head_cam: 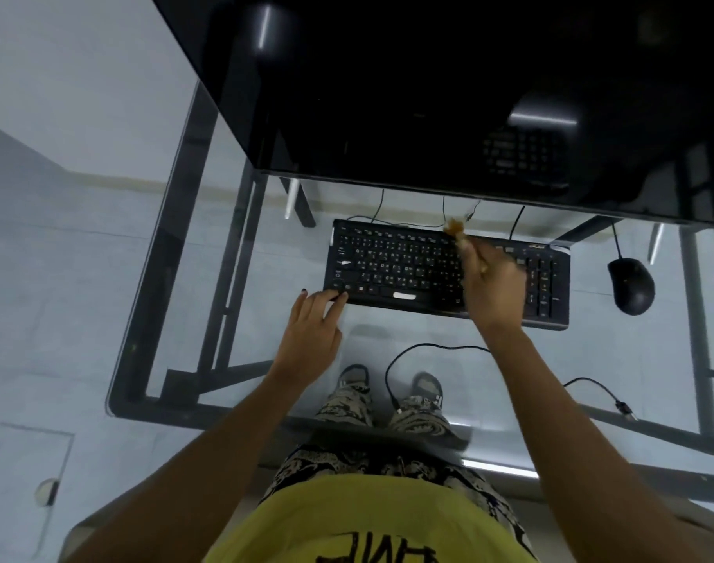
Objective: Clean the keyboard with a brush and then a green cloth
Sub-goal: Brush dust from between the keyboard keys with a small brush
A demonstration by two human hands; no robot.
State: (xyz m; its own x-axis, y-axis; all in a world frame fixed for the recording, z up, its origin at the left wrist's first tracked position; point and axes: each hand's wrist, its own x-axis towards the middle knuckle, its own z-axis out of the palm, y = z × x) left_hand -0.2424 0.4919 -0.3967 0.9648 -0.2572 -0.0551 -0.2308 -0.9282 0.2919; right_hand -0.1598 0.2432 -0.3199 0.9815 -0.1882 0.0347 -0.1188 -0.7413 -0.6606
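A black keyboard (391, 266) lies on a glass desk (209, 302), in front of a big dark monitor. My right hand (494, 284) is over the keyboard's right half and grips a small brush (457, 233). Its brown bristles touch the top row of keys near the far edge. My left hand (312, 327) rests flat at the keyboard's near left corner, fingertips on the edge. No green cloth is in view.
A black monitor (448, 87) overhangs the far side of the desk. To the right of the keyboard sits a black mouse (631, 284). Loose cables (420, 351) run across the glass near the front. My legs and shoes show through the glass.
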